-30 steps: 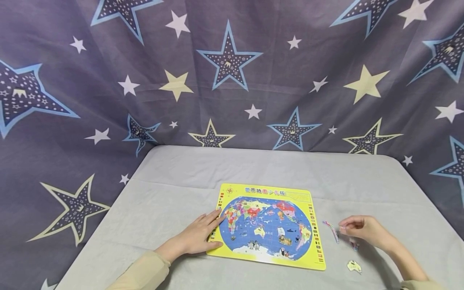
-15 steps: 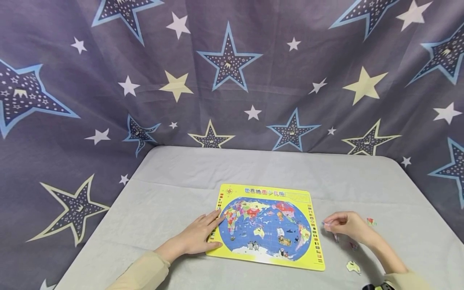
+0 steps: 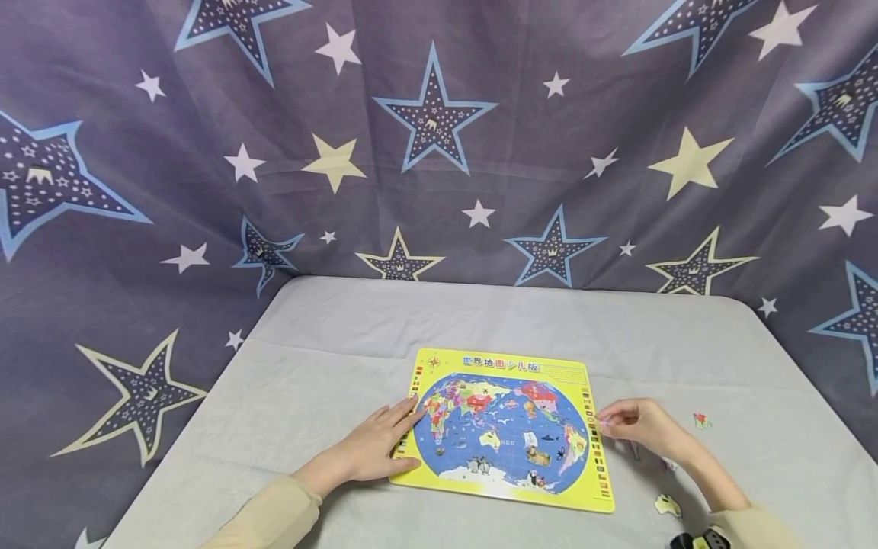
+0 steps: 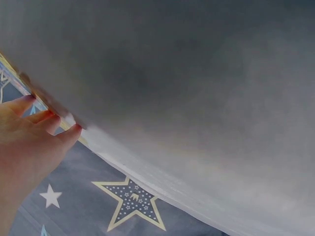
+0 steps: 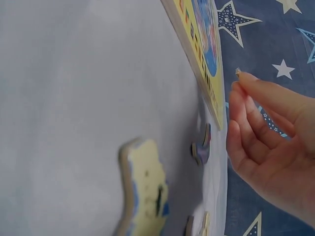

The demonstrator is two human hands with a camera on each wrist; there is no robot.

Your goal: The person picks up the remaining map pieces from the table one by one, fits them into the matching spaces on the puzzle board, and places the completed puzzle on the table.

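My left hand (image 3: pixel 373 450) lies with its fingers spread over the left edge of a yellow-bordered world map puzzle board (image 3: pixel 586 494). In the left wrist view the fingertips of that hand (image 4: pixel 37 140) are at the board's edge. By the board's right edge my right hand (image 3: pixel 641 427) pinches a small pinkish puzzle piece (image 3: pixel 604 422) between thumb and fingers. Only a tip of the piece (image 5: pixel 238 72) shows in the right wrist view, and its shape is mostly hidden.
Loose puzzle pieces lie right of the board: a red and green one (image 3: pixel 702 420), a pale yellow Australia-shaped one (image 3: pixel 667 505) and a small one (image 3: pixel 669 465) near the right wrist. A starred curtain (image 3: pixel 507 168) hangs behind the grey table (image 3: pixel 329 320).
My right hand has moved left to the board's edge, picking up a pinkish piece on the way. The red and green piece has come into view behind it. My left hand has stayed put.
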